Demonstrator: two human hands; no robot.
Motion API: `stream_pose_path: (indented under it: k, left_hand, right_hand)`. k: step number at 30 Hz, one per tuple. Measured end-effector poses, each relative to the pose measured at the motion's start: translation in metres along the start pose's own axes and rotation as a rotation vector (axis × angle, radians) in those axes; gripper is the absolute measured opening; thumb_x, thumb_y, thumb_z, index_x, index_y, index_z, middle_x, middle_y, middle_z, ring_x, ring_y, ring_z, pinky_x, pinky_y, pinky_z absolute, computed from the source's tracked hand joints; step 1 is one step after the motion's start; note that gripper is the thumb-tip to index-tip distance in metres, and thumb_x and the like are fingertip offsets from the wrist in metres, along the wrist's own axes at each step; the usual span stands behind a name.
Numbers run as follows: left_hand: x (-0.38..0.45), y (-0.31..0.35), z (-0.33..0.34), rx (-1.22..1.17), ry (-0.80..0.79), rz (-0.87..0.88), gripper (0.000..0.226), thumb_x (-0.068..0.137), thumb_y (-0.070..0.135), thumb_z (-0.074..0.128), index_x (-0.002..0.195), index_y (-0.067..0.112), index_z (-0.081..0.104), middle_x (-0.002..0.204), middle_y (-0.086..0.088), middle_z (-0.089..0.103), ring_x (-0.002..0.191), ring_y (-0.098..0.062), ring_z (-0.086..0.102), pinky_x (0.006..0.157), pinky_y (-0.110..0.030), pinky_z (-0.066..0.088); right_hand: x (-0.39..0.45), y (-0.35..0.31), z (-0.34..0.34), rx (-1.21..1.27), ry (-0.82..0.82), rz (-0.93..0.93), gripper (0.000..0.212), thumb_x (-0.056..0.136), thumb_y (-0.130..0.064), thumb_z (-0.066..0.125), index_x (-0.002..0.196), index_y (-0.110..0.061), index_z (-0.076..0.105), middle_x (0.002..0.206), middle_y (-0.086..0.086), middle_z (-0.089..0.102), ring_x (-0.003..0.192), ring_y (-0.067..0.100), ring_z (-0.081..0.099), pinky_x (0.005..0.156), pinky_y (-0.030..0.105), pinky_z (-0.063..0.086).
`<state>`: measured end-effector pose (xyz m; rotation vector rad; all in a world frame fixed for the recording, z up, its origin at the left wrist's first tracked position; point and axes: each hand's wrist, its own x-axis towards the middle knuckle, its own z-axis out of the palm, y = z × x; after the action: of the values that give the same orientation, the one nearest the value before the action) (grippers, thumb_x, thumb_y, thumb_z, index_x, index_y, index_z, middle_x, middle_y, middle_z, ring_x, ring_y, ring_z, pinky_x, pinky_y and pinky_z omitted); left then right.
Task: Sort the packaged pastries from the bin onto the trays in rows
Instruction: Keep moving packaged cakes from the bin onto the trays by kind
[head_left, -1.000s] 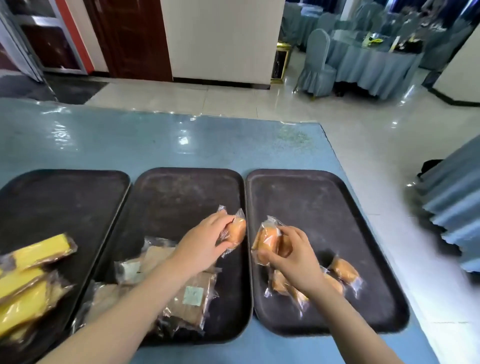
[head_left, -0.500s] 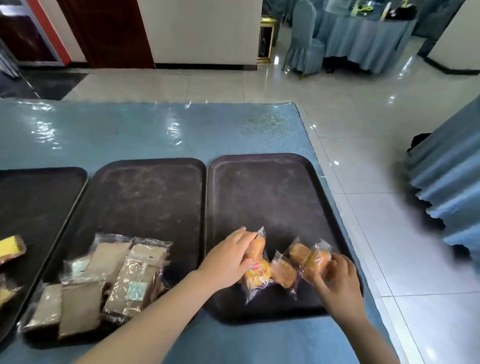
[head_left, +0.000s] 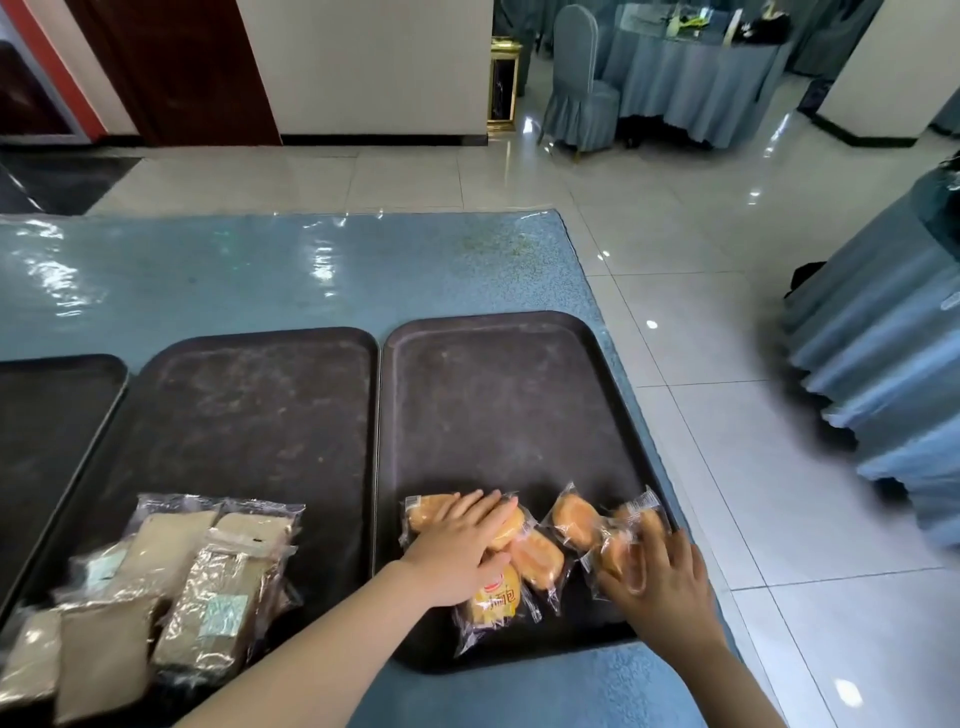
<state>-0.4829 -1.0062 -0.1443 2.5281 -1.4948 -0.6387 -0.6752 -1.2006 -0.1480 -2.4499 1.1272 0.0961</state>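
Observation:
Several orange pastries in clear wrappers lie at the near end of the right dark tray (head_left: 498, 405). My left hand (head_left: 457, 545) lies flat on them with straight fingers, above a packet with a red label (head_left: 493, 597). My right hand (head_left: 665, 587) rests with spread fingers on the rightmost packet (head_left: 618, 556) near the tray's right rim; this hand is blurred. One more orange pastry (head_left: 571, 519) lies between the hands. Brown pastries (head_left: 208, 597) in clear wrappers fill the near end of the middle tray (head_left: 260, 415). The bin is out of view.
A third dark tray (head_left: 47, 415) shows at the left edge. All trays sit on a blue table (head_left: 260, 280) covered with clear plastic. The table's right edge runs beside the right tray, with tiled floor beyond. A draped table (head_left: 883, 364) stands at the right.
Both hands have come down onto the right tray's near end with the orange packets they carried. My left hand went from pinching a packet to lying flat. The view shifted right.

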Motion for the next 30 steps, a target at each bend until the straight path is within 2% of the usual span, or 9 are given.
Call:
stream_pose_path:
  k: [3, 6, 8, 12, 14, 18, 20, 24, 30]
  left_hand:
    - [-0.003, 0.000, -0.005, -0.003, 0.027, -0.005, 0.067, 0.099, 0.057, 0.025, 0.155, 0.031, -0.002, 0.163, 0.007, -0.002, 0.149, -0.012, -0.008, 0.117, -0.032, -0.011]
    - [-0.009, -0.003, -0.012, 0.003, 0.097, -0.010, 0.067, 0.100, 0.055, 0.027, 0.155, 0.030, 0.000, 0.163, 0.007, 0.001, 0.149, -0.012, -0.007, 0.120, -0.033, -0.008]
    - [-0.017, -0.008, -0.019, 0.004, 0.131, -0.029, 0.066, 0.101, 0.052, 0.028, 0.155, 0.028, 0.001, 0.163, 0.006, 0.001, 0.149, -0.013, -0.007, 0.121, -0.035, -0.006]
    - [-0.041, -0.033, -0.038, 0.035, 0.206, -0.067, 0.062, 0.102, 0.045, 0.032, 0.155, 0.027, 0.007, 0.163, 0.005, 0.003, 0.149, -0.015, -0.004, 0.121, -0.035, -0.006]
    - [-0.055, -0.052, -0.048, 0.041, 0.262, -0.092, 0.061, 0.100, 0.046, 0.030, 0.155, 0.026, 0.012, 0.163, 0.003, 0.007, 0.149, -0.016, -0.001, 0.119, -0.033, -0.006]
    - [-0.095, -0.098, -0.066, 0.023, 0.376, -0.171, 0.072, 0.088, 0.056, 0.012, 0.153, 0.027, 0.022, 0.161, 0.003, 0.018, 0.149, -0.018, 0.009, 0.120, -0.034, -0.001]
    - [-0.118, -0.124, -0.075, 0.005, 0.445, -0.206, 0.065, 0.092, 0.052, 0.019, 0.151, 0.027, 0.028, 0.160, 0.003, 0.022, 0.149, -0.019, 0.012, 0.119, -0.033, -0.001]
    - [-0.172, -0.184, -0.099, -0.066, 0.550, -0.285, 0.053, 0.100, 0.038, 0.040, 0.151, 0.029, 0.028, 0.160, 0.008, 0.018, 0.149, -0.014, 0.007, 0.116, -0.027, -0.006]
    - [-0.278, -0.296, -0.122, -0.041, 0.593, -0.325, 0.054, 0.098, 0.039, 0.043, 0.150, 0.026, 0.033, 0.158, 0.005, 0.025, 0.148, -0.016, 0.013, 0.117, -0.028, 0.003]
  right_hand:
    - [-0.003, -0.008, -0.008, 0.018, 0.043, -0.004, 0.101, 0.072, -0.075, 0.056, 0.152, -0.027, 0.018, 0.158, 0.019, 0.017, 0.146, 0.036, 0.014, 0.113, 0.050, 0.026]
    - [-0.003, -0.022, -0.012, -0.024, 0.097, -0.034, 0.108, 0.067, -0.088, 0.035, 0.149, -0.019, 0.027, 0.158, 0.017, 0.021, 0.146, 0.036, 0.016, 0.112, 0.053, 0.029]
    - [-0.001, -0.038, -0.015, -0.044, 0.104, -0.076, 0.108, 0.067, -0.088, 0.027, 0.149, -0.017, 0.028, 0.158, 0.017, 0.020, 0.146, 0.036, 0.014, 0.113, 0.053, 0.026]
    - [0.000, -0.086, -0.020, -0.072, 0.057, -0.156, 0.100, 0.078, -0.079, 0.039, 0.153, -0.018, 0.016, 0.162, 0.012, 0.005, 0.149, 0.031, 0.003, 0.118, 0.046, 0.011]
    - [0.001, -0.113, -0.020, -0.083, 0.050, -0.209, 0.093, 0.084, -0.074, 0.042, 0.154, -0.019, 0.013, 0.162, 0.011, 0.003, 0.149, 0.029, 0.002, 0.119, 0.045, 0.011]
    - [-0.005, -0.179, -0.016, -0.062, 0.041, -0.311, 0.089, 0.087, -0.070, 0.043, 0.153, -0.018, 0.016, 0.162, 0.013, 0.008, 0.148, 0.030, 0.005, 0.119, 0.044, 0.013]
    - [-0.010, -0.218, -0.010, -0.074, 0.039, -0.370, 0.088, 0.088, -0.067, 0.044, 0.153, -0.017, 0.016, 0.161, 0.014, 0.009, 0.148, 0.030, 0.006, 0.119, 0.042, 0.012]
    - [-0.033, -0.305, 0.008, -0.040, 0.054, -0.500, 0.086, 0.088, -0.064, 0.046, 0.153, -0.016, 0.017, 0.161, 0.012, 0.011, 0.148, 0.028, 0.006, 0.119, 0.041, 0.011]
    - [-0.081, -0.438, 0.063, 0.000, 0.028, -0.577, 0.085, 0.090, -0.064, 0.046, 0.154, -0.019, 0.013, 0.162, 0.010, 0.007, 0.148, 0.026, 0.004, 0.120, 0.042, 0.010]
